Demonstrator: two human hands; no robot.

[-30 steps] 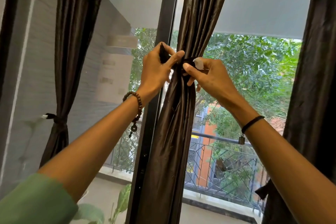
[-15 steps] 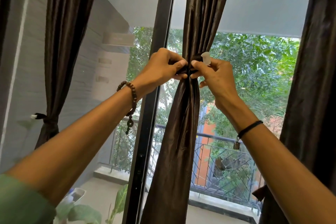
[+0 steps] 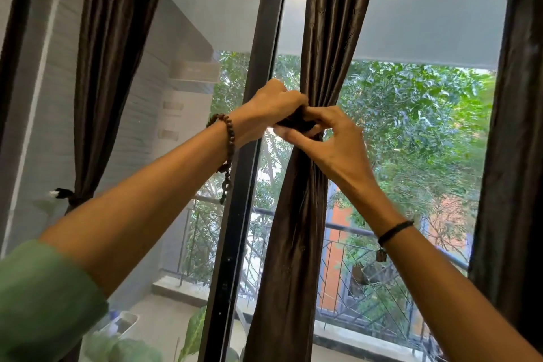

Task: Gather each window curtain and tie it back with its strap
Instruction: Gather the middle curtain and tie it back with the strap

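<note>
Head view, left hand (image 3: 270, 109), right hand (image 3: 332, 145) pinching strap (image 3: 296, 123), curtain (image 3: 296, 229) gathered

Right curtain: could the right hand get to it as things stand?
Probably, but not freely. Nothing stands between the right hand and the right curtain. But its fingers are pinching the strap round the middle curtain, so it would have to let go first.

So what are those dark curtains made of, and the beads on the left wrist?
The middle curtain looks like thin woven satin or taffeta, possibly synthetic: dark brown, with a soft sheen running along its folds. Its strap seems to be the same dark cloth, though it is blurred. The beaded bracelet looks like matte brown wood or seed beads; I cannot tell which.
</note>
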